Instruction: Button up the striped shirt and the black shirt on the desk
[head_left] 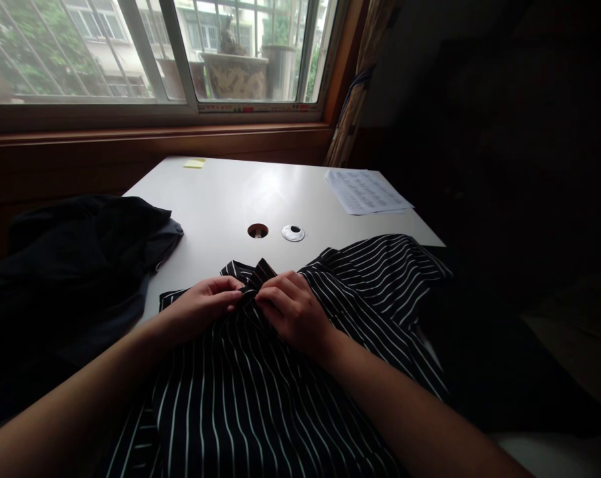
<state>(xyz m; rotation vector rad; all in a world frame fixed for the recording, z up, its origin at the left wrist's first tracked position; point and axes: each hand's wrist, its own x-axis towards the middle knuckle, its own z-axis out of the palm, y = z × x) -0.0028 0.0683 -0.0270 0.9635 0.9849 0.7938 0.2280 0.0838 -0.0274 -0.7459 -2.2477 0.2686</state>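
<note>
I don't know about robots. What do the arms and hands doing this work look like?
They're a person's: the left hand and right hand are ungloved, with slender, rounded fingers. The left forearm and right forearm show no sleeves, watches, cables or markings.

Bare forearms (91,392) angled inward from both sides, hands (296,311) close together, each in a pinch.
</note>
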